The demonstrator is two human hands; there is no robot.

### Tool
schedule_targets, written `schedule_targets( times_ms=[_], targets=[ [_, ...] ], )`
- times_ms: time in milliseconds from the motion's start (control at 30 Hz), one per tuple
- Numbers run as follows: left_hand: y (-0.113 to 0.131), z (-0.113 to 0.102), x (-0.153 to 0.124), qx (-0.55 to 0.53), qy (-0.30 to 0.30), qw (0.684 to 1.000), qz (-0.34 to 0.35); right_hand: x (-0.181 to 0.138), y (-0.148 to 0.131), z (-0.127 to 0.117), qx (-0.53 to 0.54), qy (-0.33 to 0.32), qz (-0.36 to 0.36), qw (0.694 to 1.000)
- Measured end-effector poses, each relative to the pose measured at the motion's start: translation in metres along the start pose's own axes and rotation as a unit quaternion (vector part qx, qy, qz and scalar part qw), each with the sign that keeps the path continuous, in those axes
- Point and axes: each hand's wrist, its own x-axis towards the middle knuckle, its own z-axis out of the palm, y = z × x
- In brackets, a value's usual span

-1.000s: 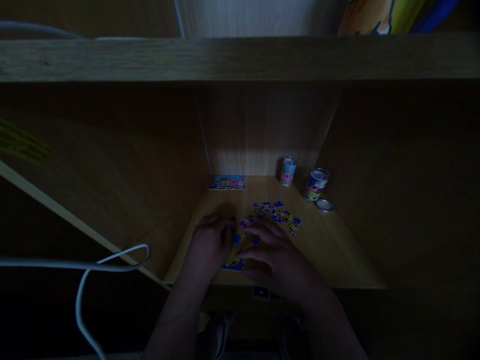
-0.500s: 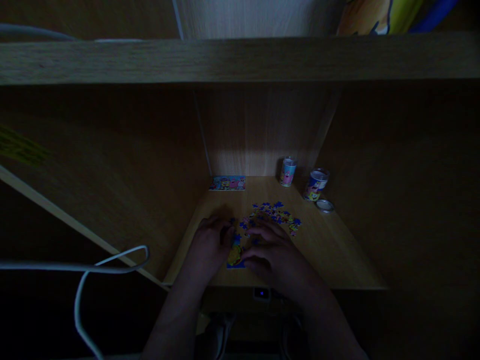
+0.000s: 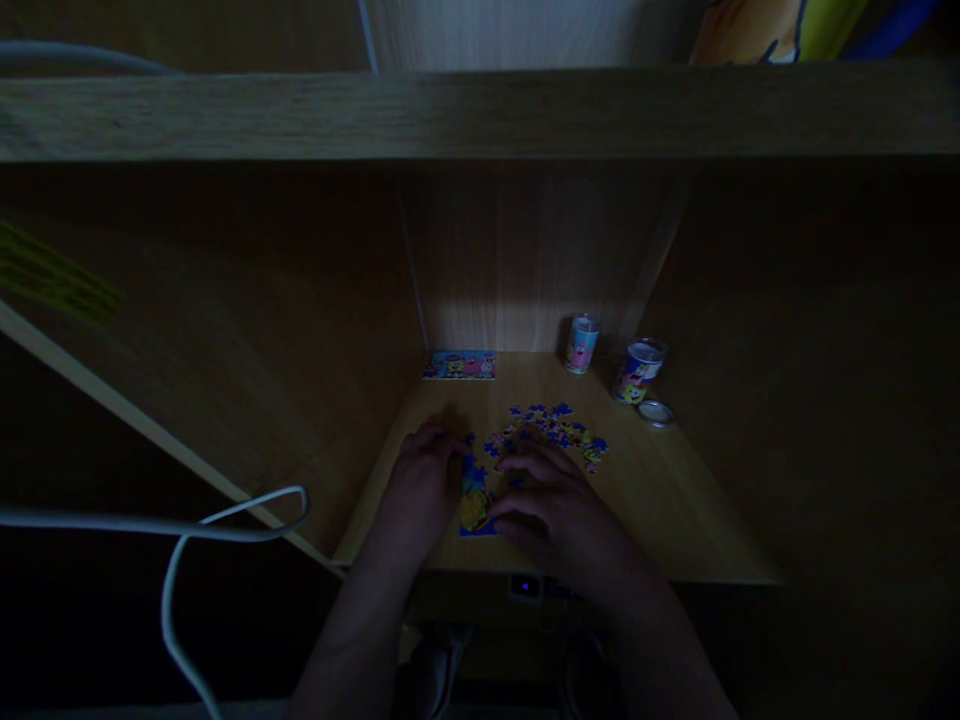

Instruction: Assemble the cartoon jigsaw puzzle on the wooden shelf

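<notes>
A partly joined blue and yellow puzzle section (image 3: 475,500) lies on the wooden desk (image 3: 675,500) between my hands. My left hand (image 3: 420,485) rests against its left edge with fingers curled, pinching at the section's top. My right hand (image 3: 551,500) lies on its right side, fingers bent over the pieces and pressing down. A scatter of loose blue and coloured puzzle pieces (image 3: 551,430) spreads just beyond my fingertips. The light is dim and the fingertips are hard to make out.
A cartoon picture card (image 3: 459,365) leans at the back wall. Two small printed tins (image 3: 581,343) (image 3: 636,370) stand back right, with a round lid (image 3: 656,412) beside them. A shelf board (image 3: 480,110) overhangs the desk. A white cable (image 3: 225,520) loops at the left.
Both hands have shifted slightly around the joined section. My right hand drew a little toward me and its fingers closed more over the pieces. The view drifted slightly.
</notes>
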Motion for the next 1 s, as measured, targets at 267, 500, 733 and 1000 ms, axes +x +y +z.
schedule_targets(
  times_ms=[267, 500, 733, 1000],
  targets=[
    [0.006, -0.003, 0.002, -0.048, 0.017, 0.999, 0.017, 0.001, -0.001, -0.001, 0.006, 0.000, -0.008, 1.000],
    [0.006, -0.003, 0.002, -0.081, 0.006, 0.997, 0.011, 0.002, -0.001, -0.001, 0.012, -0.001, -0.011, 1.000],
    [0.012, -0.009, 0.002, -0.137, -0.033, 0.990, -0.025, 0.001, -0.003, -0.002, 0.025, 0.000, -0.009, 1.000],
    [0.016, -0.014, 0.002, -0.189, -0.016, 0.981, -0.033, 0.002, -0.003, -0.003, 0.028, 0.001, -0.015, 0.999]
  ],
)
